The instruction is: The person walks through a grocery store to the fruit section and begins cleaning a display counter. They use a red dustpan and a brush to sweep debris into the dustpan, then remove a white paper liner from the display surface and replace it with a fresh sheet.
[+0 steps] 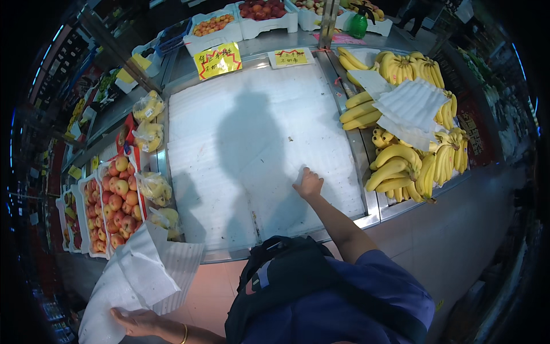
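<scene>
My left hand [136, 323], low at the left and out over the floor, grips a bundle of white foam sheets [142, 262]. The sheets hang loosely, reaching up beside the apples. My right hand [310, 184] rests on the white foam lining [206, 124] of a metal display stand, near its right side. Its fingers are partly curled against the lining, and what lies under them is hidden. Small dark specks and a brown crumb [290, 139] lie on the lining. A seam [256, 223] with dirt along it runs toward the front edge.
Bananas [393, 165] fill the right side, with foam sheets [410, 105] over some. Bagged yellow fruit [154, 187] and crates of apples [122, 198] line the left. Yellow signs [218, 61], a metal post [328, 23] and a green spray bottle [358, 26] stand behind.
</scene>
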Available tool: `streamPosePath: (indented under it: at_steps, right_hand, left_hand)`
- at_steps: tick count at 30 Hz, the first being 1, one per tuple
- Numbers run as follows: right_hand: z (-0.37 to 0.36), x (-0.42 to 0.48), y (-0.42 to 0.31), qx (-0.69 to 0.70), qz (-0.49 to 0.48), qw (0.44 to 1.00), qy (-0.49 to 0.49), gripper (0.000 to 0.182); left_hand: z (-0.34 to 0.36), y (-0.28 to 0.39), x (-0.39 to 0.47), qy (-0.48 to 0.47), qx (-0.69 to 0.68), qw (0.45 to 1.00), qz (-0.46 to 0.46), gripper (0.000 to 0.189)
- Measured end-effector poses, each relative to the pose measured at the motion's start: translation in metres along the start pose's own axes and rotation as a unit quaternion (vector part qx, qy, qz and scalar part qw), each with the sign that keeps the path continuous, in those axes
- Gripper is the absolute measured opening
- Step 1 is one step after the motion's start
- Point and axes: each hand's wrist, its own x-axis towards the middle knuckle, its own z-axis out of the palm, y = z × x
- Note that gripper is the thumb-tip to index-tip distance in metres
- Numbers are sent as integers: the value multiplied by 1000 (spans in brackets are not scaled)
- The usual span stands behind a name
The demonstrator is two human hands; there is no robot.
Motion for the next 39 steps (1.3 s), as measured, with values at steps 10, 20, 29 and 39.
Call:
streamPosePath:
  at_steps: [10, 20, 29, 39]
  right_hand:
    - [-157, 53, 30, 233, -167, 954, -91, 25]
    - [-364, 109, 202, 432, 89, 808, 391, 28]
    - [-367, 72, 244, -17, 310, 857, 411, 65]
    - [-181, 29, 45, 103, -212, 926, 296, 22]
  left_hand:
    - [5, -21, -21, -9, 659, 560, 502, 32]
    - [19, -10, -22, 33, 700, 428, 570, 37]
    - [35, -27, 15, -26, -83, 994, -62, 30]
    - [28, 32, 2, -12, -118, 991, -59, 30]
